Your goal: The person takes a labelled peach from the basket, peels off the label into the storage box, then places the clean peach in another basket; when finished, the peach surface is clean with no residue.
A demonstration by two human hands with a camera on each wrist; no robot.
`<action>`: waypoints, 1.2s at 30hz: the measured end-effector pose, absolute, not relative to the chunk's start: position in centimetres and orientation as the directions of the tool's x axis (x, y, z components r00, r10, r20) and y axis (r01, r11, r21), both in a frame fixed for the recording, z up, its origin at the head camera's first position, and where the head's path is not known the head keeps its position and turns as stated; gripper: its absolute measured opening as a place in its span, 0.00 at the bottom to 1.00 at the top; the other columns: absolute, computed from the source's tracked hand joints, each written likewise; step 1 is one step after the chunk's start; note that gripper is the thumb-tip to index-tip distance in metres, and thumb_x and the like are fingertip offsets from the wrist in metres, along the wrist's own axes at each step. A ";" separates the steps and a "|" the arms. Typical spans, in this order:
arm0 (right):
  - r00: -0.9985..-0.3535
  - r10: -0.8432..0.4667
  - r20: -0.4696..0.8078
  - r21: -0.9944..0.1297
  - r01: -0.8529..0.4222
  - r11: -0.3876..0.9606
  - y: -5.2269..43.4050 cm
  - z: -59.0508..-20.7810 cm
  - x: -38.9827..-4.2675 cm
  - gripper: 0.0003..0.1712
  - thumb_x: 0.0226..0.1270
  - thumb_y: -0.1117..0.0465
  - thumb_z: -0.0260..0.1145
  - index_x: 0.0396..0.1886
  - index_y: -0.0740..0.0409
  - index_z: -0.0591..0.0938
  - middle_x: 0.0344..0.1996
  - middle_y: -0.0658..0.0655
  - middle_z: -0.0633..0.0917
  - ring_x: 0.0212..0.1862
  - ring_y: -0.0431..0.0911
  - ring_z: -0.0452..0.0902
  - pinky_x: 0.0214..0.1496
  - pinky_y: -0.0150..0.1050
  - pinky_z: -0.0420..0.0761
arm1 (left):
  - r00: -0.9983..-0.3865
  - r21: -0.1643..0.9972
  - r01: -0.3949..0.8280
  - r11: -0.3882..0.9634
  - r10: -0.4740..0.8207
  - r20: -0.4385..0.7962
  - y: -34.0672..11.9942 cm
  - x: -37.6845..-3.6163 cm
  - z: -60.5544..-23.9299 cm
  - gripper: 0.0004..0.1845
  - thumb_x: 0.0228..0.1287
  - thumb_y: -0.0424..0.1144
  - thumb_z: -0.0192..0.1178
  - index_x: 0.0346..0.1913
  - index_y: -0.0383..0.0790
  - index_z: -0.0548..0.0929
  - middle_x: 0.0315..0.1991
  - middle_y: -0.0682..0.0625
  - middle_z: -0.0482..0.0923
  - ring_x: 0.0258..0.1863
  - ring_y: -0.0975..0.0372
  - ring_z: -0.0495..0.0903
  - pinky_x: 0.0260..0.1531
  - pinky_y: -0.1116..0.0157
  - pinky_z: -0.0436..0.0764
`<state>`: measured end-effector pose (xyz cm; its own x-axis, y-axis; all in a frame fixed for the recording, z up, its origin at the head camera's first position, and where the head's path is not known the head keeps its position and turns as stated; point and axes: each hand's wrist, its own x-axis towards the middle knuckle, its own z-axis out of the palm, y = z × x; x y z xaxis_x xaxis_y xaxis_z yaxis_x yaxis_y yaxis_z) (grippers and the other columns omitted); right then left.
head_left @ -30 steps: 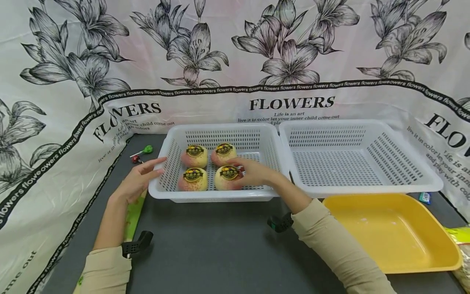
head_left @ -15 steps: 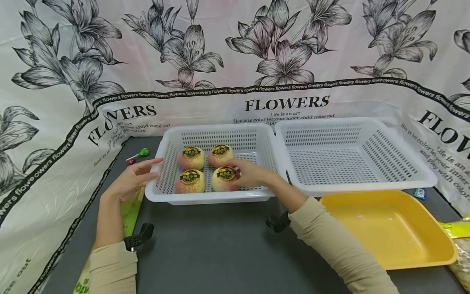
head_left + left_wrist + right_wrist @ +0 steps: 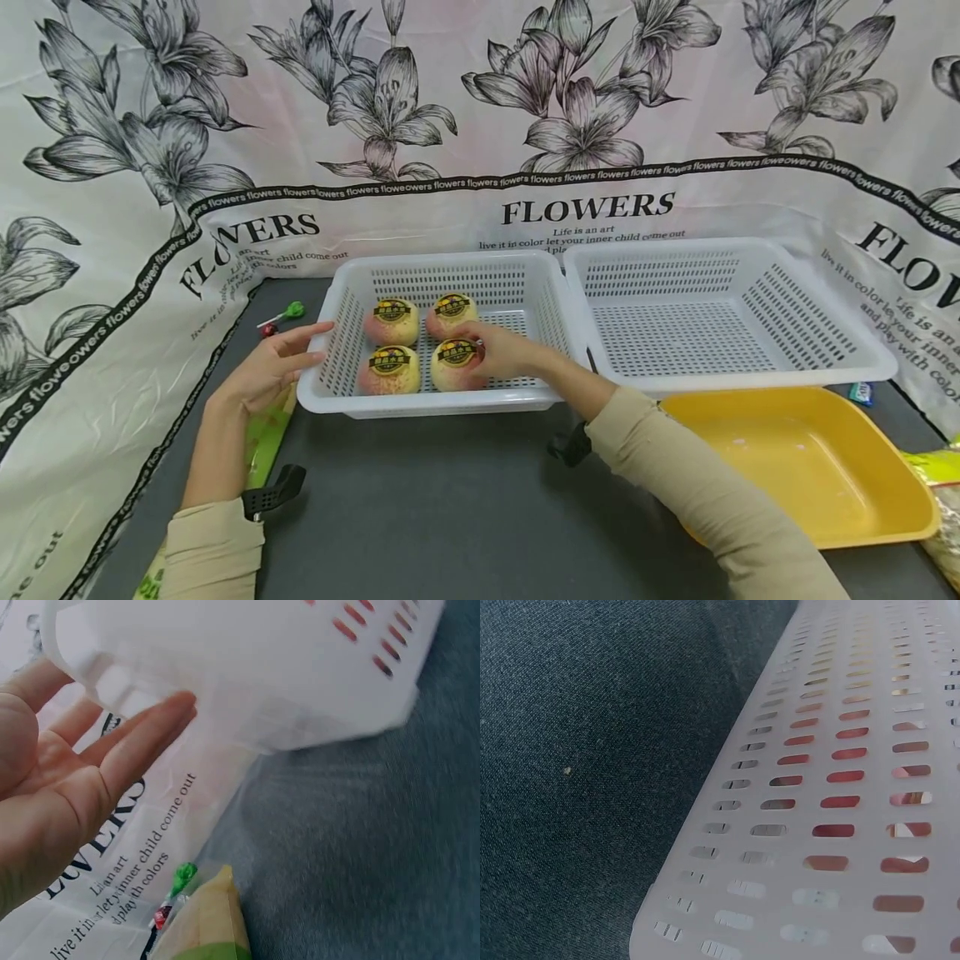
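Note:
My right hand (image 3: 510,352) curls over the right side of the front-right peach (image 3: 453,367), thumb and fingers gripping it. That peach sits in the left white basket (image 3: 450,406), beside several others with black-and-gold labels, such as the front-left peach (image 3: 390,381). My left hand (image 3: 262,367) is at the basket's left rim, fingertips against it. In the left wrist view the left hand (image 3: 67,780) has its fingers stretched out under the basket's edge (image 3: 210,645). Through slots in the basket wall (image 3: 795,841), the right wrist view shows pink and red patches; the right hand's hold is hidden there.
Another white basket (image 3: 750,385) stands against the first on the right. A yellow tray (image 3: 795,475) lies in front of it. Green and red lollipops (image 3: 292,310) and a green packet (image 3: 264,442) lie at the left. A small blue wrapper (image 3: 861,393) and a bag (image 3: 947,500) are at the right.
The view has shifted slightly. My right hand stays on the front-right peach, its forearm a little lower and further left. The left hand keeps its place at the basket's rim.

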<state>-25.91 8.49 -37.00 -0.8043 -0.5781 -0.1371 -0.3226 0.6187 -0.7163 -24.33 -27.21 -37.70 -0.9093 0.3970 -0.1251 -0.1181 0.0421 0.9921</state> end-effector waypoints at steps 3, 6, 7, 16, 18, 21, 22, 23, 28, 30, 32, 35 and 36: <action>-0.816 -0.555 -0.161 -0.727 -0.283 0.626 8.4 -37.1 -25.8 0.37 0.58 0.68 0.70 0.67 0.56 0.67 0.58 0.60 0.72 0.55 0.49 0.68 0.51 0.39 0.73 | -0.906 0.992 -0.126 0.025 0.405 -0.126 -27.1 -24.4 -37.7 0.28 0.67 0.28 0.58 0.68 0.45 0.69 0.62 0.43 0.58 0.52 0.64 0.74 0.44 0.62 0.79; -0.824 -0.530 -0.199 -0.733 -0.234 0.639 8.3 -37.1 -25.8 0.37 0.58 0.68 0.71 0.67 0.54 0.67 0.58 0.60 0.71 0.56 0.49 0.68 0.51 0.39 0.73 | -0.904 0.992 -0.130 0.001 0.412 -0.119 -27.2 -24.2 -37.6 0.27 0.66 0.27 0.57 0.67 0.47 0.71 0.61 0.45 0.60 0.52 0.64 0.75 0.44 0.62 0.79; -0.823 -0.530 -0.206 -0.736 -0.226 0.638 8.1 -37.1 -25.7 0.38 0.57 0.68 0.71 0.67 0.54 0.67 0.59 0.60 0.71 0.57 0.50 0.67 0.51 0.39 0.73 | -0.903 0.992 -0.127 -0.011 0.416 -0.112 -27.4 -24.1 -37.6 0.27 0.66 0.27 0.57 0.67 0.47 0.71 0.61 0.45 0.60 0.52 0.64 0.75 0.44 0.61 0.79; -0.813 -0.563 -0.150 -0.782 -0.251 0.571 8.1 -37.4 -25.4 0.37 0.53 0.70 0.73 0.64 0.57 0.69 0.55 0.60 0.72 0.56 0.50 0.68 0.51 0.39 0.74 | -0.889 0.992 -0.110 -0.067 0.453 -0.068 -27.8 -23.5 -38.2 0.26 0.67 0.26 0.55 0.67 0.46 0.71 0.60 0.48 0.63 0.52 0.63 0.76 0.43 0.61 0.80; -0.814 -0.567 -0.127 -0.806 -0.249 0.537 8.5 -37.3 -25.4 0.37 0.52 0.69 0.74 0.63 0.57 0.70 0.55 0.60 0.72 0.55 0.50 0.69 0.50 0.39 0.74 | -0.889 0.991 -0.113 -0.072 0.452 -0.068 -27.7 -23.6 -38.4 0.27 0.68 0.26 0.55 0.67 0.46 0.70 0.61 0.46 0.62 0.52 0.63 0.76 0.43 0.62 0.80; -0.822 -0.560 -0.105 -0.857 -0.211 0.470 9.2 -37.0 -25.3 0.39 0.50 0.68 0.76 0.62 0.54 0.70 0.58 0.61 0.70 0.54 0.51 0.69 0.47 0.40 0.76 | -0.891 0.990 -0.120 -0.079 0.449 -0.072 -27.5 -23.6 -38.6 0.28 0.68 0.27 0.55 0.69 0.46 0.68 0.64 0.45 0.58 0.53 0.63 0.75 0.43 0.62 0.79; -0.826 -0.555 -0.099 -0.871 -0.198 0.449 9.4 -36.8 -25.2 0.39 0.49 0.68 0.77 0.61 0.53 0.71 0.58 0.61 0.69 0.54 0.51 0.70 0.47 0.41 0.76 | -0.891 0.989 -0.123 -0.080 0.448 -0.074 -27.5 -23.6 -38.7 0.28 0.68 0.27 0.55 0.69 0.45 0.68 0.65 0.45 0.57 0.53 0.63 0.75 0.44 0.62 0.79; -0.829 -0.552 -0.094 -0.887 -0.182 0.424 9.6 -36.5 -25.1 0.40 0.47 0.68 0.78 0.61 0.53 0.70 0.59 0.61 0.69 0.53 0.52 0.71 0.47 0.41 0.77 | -0.890 0.989 -0.126 -0.080 0.449 -0.077 -27.5 -23.6 -38.7 0.28 0.68 0.27 0.55 0.70 0.45 0.67 0.65 0.45 0.56 0.53 0.63 0.75 0.44 0.63 0.79; -0.844 -0.533 -0.063 -0.941 -0.128 0.313 10.6 -34.4 -24.1 0.44 0.44 0.68 0.78 0.63 0.52 0.69 0.59 0.60 0.68 0.53 0.54 0.71 0.47 0.43 0.77 | -0.889 0.989 -0.125 -0.083 0.452 -0.074 -27.4 -23.7 -39.0 0.28 0.69 0.27 0.54 0.69 0.46 0.67 0.65 0.46 0.56 0.54 0.63 0.75 0.44 0.63 0.79; -0.844 -0.534 -0.049 -0.959 -0.109 0.260 11.1 -33.4 -23.5 0.44 0.46 0.69 0.77 0.64 0.53 0.68 0.59 0.60 0.67 0.54 0.55 0.70 0.49 0.45 0.77 | -0.891 0.989 -0.118 -0.091 0.450 -0.065 -27.5 -23.8 -39.0 0.27 0.69 0.26 0.54 0.68 0.47 0.69 0.65 0.47 0.57 0.54 0.63 0.76 0.44 0.63 0.79; -0.849 -0.527 -0.048 -0.969 -0.088 0.229 11.4 -32.4 -22.7 0.44 0.48 0.69 0.77 0.65 0.51 0.67 0.60 0.59 0.67 0.55 0.56 0.69 0.50 0.46 0.76 | -0.893 0.990 -0.105 -0.098 0.448 -0.050 -27.4 -23.8 -38.9 0.26 0.69 0.26 0.54 0.67 0.47 0.71 0.66 0.47 0.57 0.54 0.63 0.76 0.44 0.62 0.79; -0.852 -0.522 -0.037 -0.969 -0.098 0.228 11.8 -31.2 -21.3 0.45 0.48 0.66 0.78 0.66 0.49 0.67 0.61 0.57 0.67 0.58 0.55 0.69 0.50 0.46 0.76 | -0.895 0.989 -0.101 -0.109 0.444 -0.042 -27.5 -23.8 -38.8 0.26 0.68 0.26 0.54 0.66 0.47 0.72 0.66 0.47 0.57 0.54 0.64 0.76 0.44 0.63 0.79; -0.853 -0.522 -0.028 -0.965 -0.113 0.237 11.8 -30.9 -20.7 0.45 0.47 0.65 0.79 0.66 0.48 0.67 0.61 0.56 0.68 0.59 0.54 0.69 0.51 0.46 0.76 | -0.897 0.989 -0.101 -0.110 0.440 -0.043 -27.5 -23.7 -38.8 0.26 0.68 0.26 0.54 0.66 0.47 0.72 0.66 0.47 0.57 0.54 0.64 0.76 0.44 0.63 0.79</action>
